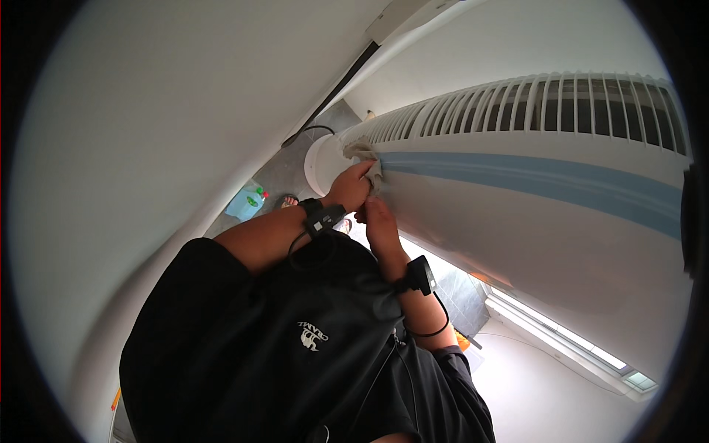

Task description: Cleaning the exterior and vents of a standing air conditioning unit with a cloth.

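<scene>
A tall white rounded appliance [487, 199], with a slatted vent and a blue stripe, looks like a floor-standing air conditioner. Against its lower part, beside the stripe's end, lies a crumpled greyish-beige cloth [376, 176]. My left hand [350, 187] is closed on this cloth and presses it to the casing. Just below, my right hand [382, 225] is closed close to the cloth's lower end, thumb toward it; its fingers are mostly hidden, so whatever they hold does not show. Both wrists wear black straps with small devices and cables.
A clear jug of blue liquid with a red cap [246, 203] stands on the grey tiled floor, near a sandalled foot [289, 201]. A black cord [319, 128] runs behind the appliance's white base [319, 164]. White walls rise at left and behind; a window [569, 328] is at lower right.
</scene>
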`<state>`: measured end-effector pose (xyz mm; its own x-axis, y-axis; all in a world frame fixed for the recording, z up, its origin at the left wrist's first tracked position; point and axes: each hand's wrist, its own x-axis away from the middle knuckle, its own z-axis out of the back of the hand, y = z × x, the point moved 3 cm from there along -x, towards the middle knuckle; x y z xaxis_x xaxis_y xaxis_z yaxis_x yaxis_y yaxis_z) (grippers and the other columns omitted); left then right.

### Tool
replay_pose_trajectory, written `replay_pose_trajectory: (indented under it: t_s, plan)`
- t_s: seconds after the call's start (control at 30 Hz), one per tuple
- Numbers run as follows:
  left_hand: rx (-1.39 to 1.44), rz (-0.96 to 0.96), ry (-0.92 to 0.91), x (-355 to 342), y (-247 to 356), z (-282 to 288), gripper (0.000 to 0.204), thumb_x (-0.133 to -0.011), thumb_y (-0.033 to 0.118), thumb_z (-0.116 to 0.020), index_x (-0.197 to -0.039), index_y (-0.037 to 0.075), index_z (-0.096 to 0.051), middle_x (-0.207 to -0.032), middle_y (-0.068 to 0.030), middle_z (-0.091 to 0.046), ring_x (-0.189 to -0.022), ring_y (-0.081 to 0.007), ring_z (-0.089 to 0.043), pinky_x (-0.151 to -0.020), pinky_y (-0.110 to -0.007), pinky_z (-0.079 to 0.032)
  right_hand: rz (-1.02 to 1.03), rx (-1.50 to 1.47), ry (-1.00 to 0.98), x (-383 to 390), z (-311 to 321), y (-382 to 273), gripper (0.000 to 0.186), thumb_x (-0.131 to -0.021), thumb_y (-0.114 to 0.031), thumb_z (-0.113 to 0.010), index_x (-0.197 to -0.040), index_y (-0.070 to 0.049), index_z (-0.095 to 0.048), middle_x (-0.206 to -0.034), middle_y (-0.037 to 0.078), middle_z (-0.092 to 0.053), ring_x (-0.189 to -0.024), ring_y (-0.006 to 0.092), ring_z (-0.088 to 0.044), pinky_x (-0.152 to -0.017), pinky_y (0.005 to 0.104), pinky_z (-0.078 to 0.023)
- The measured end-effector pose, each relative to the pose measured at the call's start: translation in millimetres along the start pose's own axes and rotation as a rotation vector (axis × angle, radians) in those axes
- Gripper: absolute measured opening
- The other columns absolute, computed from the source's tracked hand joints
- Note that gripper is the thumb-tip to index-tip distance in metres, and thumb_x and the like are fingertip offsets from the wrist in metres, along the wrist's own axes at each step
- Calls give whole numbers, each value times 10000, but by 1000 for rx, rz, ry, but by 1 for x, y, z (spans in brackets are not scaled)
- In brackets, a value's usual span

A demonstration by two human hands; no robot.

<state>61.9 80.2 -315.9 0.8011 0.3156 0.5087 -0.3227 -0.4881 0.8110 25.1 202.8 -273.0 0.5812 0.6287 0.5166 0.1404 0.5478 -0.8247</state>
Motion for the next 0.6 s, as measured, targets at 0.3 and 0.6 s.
replay_pose_trajectory:
  t_s: [0.3,0.6]
  plan:
    - [-203,-659,170,29,34,-22,482,-895,-23,-414,-1367,9,-502,-1310,-175,-583,-1237,-259,-552,-1056,-326,-399,209,-84,221,4,-3,-21,379,-957,-139,-444,-1278,44,-532,-1211,187,-630,-1132,256,-588,-961,344,-444]
    - [-89,-224,77,-2,5,-3,427,-942,118,-386,-1338,52,-532,-1039,-142,-655,-818,-209,-658,-704,-322,-524,78,-49,48,-6,2,-1,294,-1004,-202,-463,-1187,4,-564,-888,60,-607,-771,136,-544,-736,279,-451]
